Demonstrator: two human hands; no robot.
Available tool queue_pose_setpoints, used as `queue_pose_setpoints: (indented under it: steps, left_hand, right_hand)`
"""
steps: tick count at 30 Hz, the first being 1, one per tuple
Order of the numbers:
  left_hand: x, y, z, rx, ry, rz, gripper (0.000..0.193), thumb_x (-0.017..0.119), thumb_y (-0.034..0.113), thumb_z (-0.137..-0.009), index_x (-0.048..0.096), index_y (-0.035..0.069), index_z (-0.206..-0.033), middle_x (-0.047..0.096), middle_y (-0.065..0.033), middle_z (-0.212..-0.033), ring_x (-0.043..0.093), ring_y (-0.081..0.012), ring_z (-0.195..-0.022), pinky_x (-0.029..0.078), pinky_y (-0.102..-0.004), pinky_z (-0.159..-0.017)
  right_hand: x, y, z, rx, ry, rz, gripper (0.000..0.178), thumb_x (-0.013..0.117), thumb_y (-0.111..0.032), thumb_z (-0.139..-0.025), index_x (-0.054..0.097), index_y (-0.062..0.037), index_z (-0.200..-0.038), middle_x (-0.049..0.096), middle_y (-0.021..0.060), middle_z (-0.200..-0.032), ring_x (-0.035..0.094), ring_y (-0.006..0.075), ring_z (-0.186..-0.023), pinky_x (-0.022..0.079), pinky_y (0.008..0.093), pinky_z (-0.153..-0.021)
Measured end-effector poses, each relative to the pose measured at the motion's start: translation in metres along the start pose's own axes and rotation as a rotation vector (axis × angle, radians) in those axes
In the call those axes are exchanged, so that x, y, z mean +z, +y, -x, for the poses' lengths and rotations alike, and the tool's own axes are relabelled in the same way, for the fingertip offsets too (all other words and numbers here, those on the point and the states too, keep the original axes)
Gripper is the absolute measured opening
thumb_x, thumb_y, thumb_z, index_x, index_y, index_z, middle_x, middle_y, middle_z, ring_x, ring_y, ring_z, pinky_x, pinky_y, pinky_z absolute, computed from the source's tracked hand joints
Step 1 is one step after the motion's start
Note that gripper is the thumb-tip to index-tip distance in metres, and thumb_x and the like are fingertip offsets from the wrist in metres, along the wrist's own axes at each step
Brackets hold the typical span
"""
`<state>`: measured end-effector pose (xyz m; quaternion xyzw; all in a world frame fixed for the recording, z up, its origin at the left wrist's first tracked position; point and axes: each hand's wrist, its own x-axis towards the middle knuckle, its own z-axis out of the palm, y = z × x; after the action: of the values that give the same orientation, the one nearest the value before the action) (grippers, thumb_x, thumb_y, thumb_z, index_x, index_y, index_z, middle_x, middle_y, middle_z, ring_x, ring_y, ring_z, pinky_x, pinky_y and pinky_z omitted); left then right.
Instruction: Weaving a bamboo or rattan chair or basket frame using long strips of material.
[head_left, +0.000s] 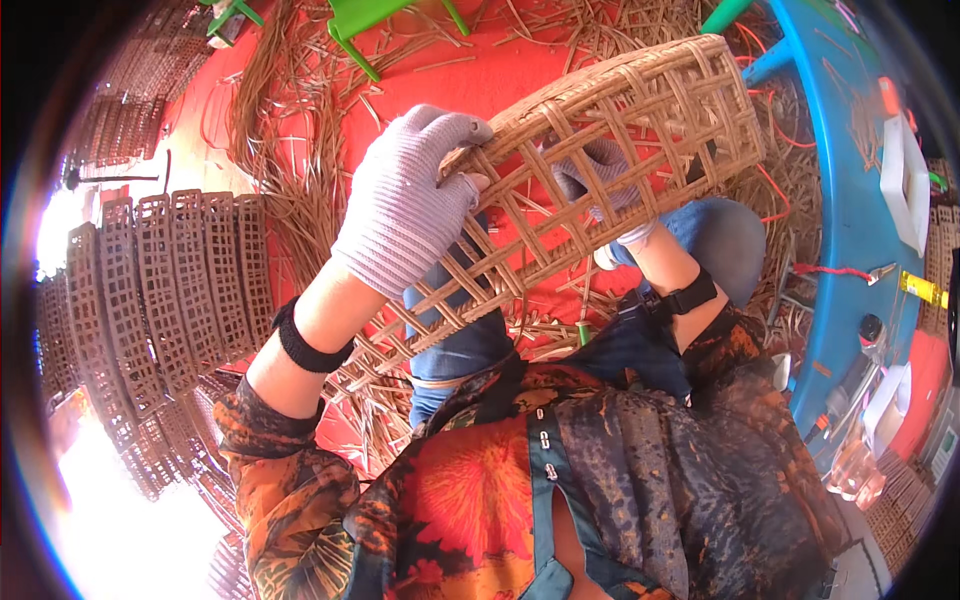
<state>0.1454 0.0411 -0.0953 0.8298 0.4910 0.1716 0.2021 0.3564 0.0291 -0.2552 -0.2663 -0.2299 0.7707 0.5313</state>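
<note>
A long, curved openwork wicker panel (570, 215) of tan woven strips slants across the middle, its right end raised. My left hand (415, 190), in a pale striped knit glove, grips its upper edge, fingers over the rim and thumb pressed near the lattice. Behind the weave is my right hand (605, 178), gloved too and seen through the gaps. Its fingers look curled, but the strips partly cover them, and what they hold is hidden. Loose strip ends hang from the panel's lower left, over my knee.
Stacked lattice panels (165, 290) stand on the left. Loose strips (290, 190) litter the red floor (415, 65). A green stool (375, 20) is ahead. On the right, a blue table (830, 200) carries a white tray (904, 185), a yellow item (922, 288) and small tools.
</note>
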Motion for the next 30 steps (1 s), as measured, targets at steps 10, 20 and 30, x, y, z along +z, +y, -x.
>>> queue_pose_setpoints:
  steps: [10, 20, 30]
  left_hand:
    - [-0.008, -0.018, -0.026, -0.085, 0.017, 0.169, 0.039, 0.063, -0.004, -0.072, 0.065, 0.005, -0.11, 0.063, -0.0037, -0.102, 0.061, -0.0125, -0.093, 0.048, -0.0257, -0.08]
    - [-0.024, -0.019, -0.047, -0.298, -0.115, 0.635, 0.038, 0.057, -0.001, -0.077, 0.062, 0.003, -0.114, 0.062, -0.0018, -0.1, 0.055, -0.0062, -0.08, 0.047, -0.0217, -0.072]
    - [-0.002, -0.021, -0.056, 0.031, 0.006, 0.248, 0.034, 0.058, -0.003, -0.077, 0.062, 0.004, -0.111, 0.062, -0.0061, -0.111, 0.059, -0.015, -0.104, 0.047, -0.0294, -0.088]
  right_hand:
    - [0.014, -0.015, -0.021, -0.227, -0.316, 0.22, 0.03, 0.062, -0.022, -0.093, 0.062, -0.0017, -0.114, 0.067, 0.0052, -0.092, 0.063, 0.0106, -0.083, 0.052, 0.022, -0.071]
    - [0.018, -0.01, -0.058, -0.362, -0.185, 0.35, 0.029, 0.063, -0.016, -0.092, 0.062, -0.004, -0.118, 0.065, 0.002, -0.094, 0.061, 0.0074, -0.079, 0.049, 0.0214, -0.064]
    - [0.022, -0.003, -0.066, -0.292, -0.351, 0.239, 0.033, 0.063, -0.028, -0.092, 0.063, -0.0061, -0.117, 0.067, 0.0032, -0.098, 0.064, 0.014, -0.085, 0.053, 0.0266, -0.068]
